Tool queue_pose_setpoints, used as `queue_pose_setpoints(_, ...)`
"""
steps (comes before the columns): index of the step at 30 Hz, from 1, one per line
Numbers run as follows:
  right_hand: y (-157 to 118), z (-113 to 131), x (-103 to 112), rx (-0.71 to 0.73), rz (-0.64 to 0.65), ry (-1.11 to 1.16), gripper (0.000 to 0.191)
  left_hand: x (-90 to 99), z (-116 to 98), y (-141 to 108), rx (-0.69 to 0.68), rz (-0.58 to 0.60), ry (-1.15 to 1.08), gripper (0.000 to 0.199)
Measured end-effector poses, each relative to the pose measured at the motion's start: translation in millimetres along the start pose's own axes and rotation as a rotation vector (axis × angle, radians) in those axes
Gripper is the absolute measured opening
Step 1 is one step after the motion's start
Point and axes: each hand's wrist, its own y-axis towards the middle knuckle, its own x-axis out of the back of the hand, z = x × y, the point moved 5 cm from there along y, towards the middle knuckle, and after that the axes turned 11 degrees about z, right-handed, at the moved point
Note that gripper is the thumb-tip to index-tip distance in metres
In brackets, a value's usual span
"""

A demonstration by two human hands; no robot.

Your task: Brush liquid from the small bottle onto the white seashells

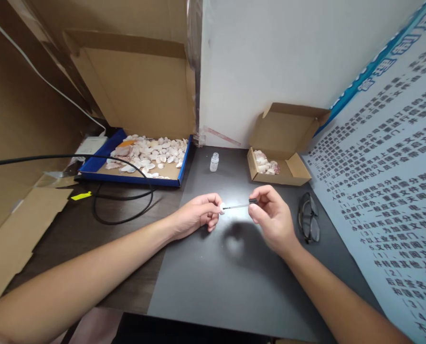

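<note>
White wall (263,57) beyond left fingers (210,208) and right fingers (265,191); printed poster (385,177) to their right; dark surface (213,282) beneath. Blue-sided tray (134,178) of seashells beyond left fingers, leftward; cardboard box (281,177) beyond right fingers; eyeglasses (311,224) rightward. Glass vial (214,164) straight beyond left fingers. Right fingers pinch black-capped applicator brush (252,201), tip at white seashell (221,208) pinched in left fingers; contact unclear.
</note>
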Motion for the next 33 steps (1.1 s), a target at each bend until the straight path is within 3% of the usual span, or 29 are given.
queue_pose_setpoints(12,0.2,-1.1,-2.3,-0.046,0.009,-0.038,0.011,0.9,0.7,0.3,-0.008,0.013,0.004,0.015)
queue_pose_setpoints(22,0.0,-3.8,-0.7,-0.030,0.000,0.064,0.007,0.3,0.6,0.2,-0.004,0.008,0.001,0.016)
queue_pose_setpoints(26,-0.8,-4.4,-0.8,-0.039,0.011,-0.039,0.010,-0.4,-0.2,-0.2,-0.001,-0.005,-0.002,0.015)
queue_pose_setpoints(30,-0.2,-5.2,-0.3,-0.034,0.006,0.074,0.007,-0.3,-0.3,-0.2,0.002,-0.007,-0.003,0.017)
queue_pose_setpoints(33,0.2,-4.5,0.9,-0.044,-0.007,-0.006,0.010,0.0,-0.1,-0.2,0.005,-0.006,-0.001,0.017)
